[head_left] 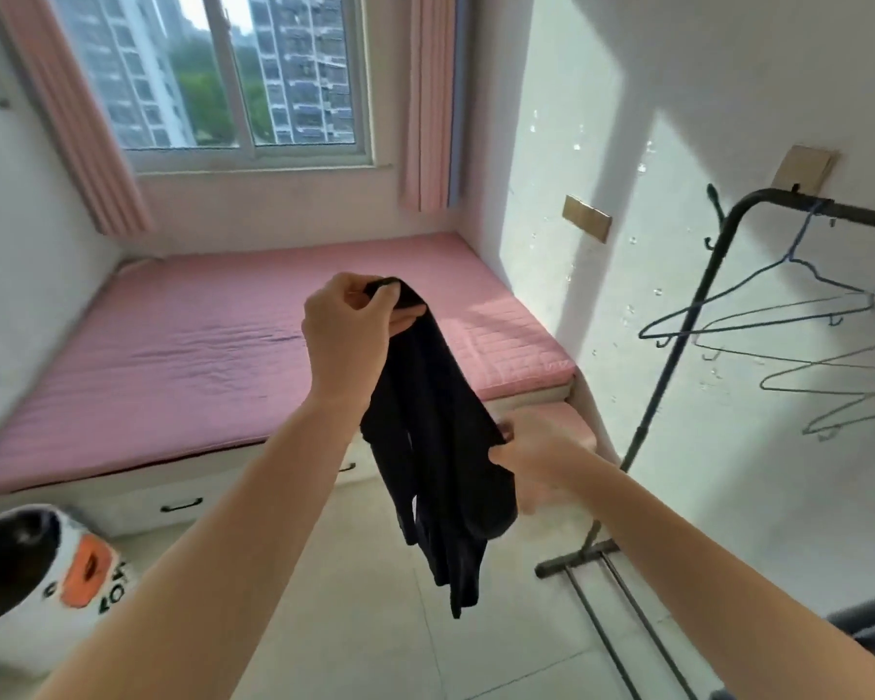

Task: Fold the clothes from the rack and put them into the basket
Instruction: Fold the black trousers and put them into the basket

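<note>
Left hand (347,325), raised at the centre of the frame, pinches the top end of a black garment (438,447) between thumb and curled fingers, so the cloth hangs down from it in a long, bunched drape toward the lower middle of the frame. Lower and to the right, the right hand (536,449) grips the garment's right edge about halfway down, thumb and fingers closed on the fabric (its fingertips are blurred, so the exact hold is hard to read). Both bare forearms reach in from the bottom corners of the frame.

Behind the garment lies a bed (213,356) with a pink quilted cover, filling the middle left of the frame, with white drawers under it. Above the bed, in the upper left, a window (213,73) looks out on tall buildings, with pink curtains (428,103) on either side.

At the right edge stands a dark metal clothes rack (678,346), its foot resting on the tiled floor (354,623); several bare wire hangers (779,305) hang from its top rail. In the lower left corner sits the basket (36,583), white with an orange beak-like patch and a dark inside, well apart from the garment.
</note>
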`<state>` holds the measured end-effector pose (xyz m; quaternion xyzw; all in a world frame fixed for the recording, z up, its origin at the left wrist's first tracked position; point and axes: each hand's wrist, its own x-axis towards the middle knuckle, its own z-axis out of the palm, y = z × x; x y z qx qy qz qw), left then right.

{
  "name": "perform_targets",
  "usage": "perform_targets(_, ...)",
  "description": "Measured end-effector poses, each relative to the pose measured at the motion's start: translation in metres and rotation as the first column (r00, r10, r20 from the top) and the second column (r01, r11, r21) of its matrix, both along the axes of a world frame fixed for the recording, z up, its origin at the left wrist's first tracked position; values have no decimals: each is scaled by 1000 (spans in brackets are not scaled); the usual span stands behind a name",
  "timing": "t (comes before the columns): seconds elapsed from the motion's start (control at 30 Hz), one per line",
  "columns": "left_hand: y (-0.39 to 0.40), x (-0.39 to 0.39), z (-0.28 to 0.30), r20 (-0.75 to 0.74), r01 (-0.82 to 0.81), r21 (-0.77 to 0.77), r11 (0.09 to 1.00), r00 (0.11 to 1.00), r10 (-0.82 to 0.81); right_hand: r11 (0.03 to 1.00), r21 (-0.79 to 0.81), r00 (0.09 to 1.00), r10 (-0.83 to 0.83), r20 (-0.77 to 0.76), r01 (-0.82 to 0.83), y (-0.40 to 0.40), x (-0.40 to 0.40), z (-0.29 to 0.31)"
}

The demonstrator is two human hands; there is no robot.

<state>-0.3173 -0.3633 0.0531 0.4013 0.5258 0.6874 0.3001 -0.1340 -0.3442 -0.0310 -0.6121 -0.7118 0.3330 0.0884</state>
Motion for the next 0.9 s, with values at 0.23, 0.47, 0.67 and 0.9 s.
perform_targets(0.23,-76,-197,-21,38,-396,-25,918,917,396,964,152,974,224,-11,-220,20,-166,13)
perform_targets(0.47,-190,-370,-47,-290,-739,-44,672,653,699,891,231,895,426,-130,-391,-12,-365,22)
perform_targets(0.67,-283,-480,-62,-619,-887,26,462,348,704,720,315,726,677,-123,-618,-61,-511,24)
perform_targets(0.9,-387,-569,-72,-746,-975,61,213,97,659,372,366,421,905,60,-853,-125,-654,21)
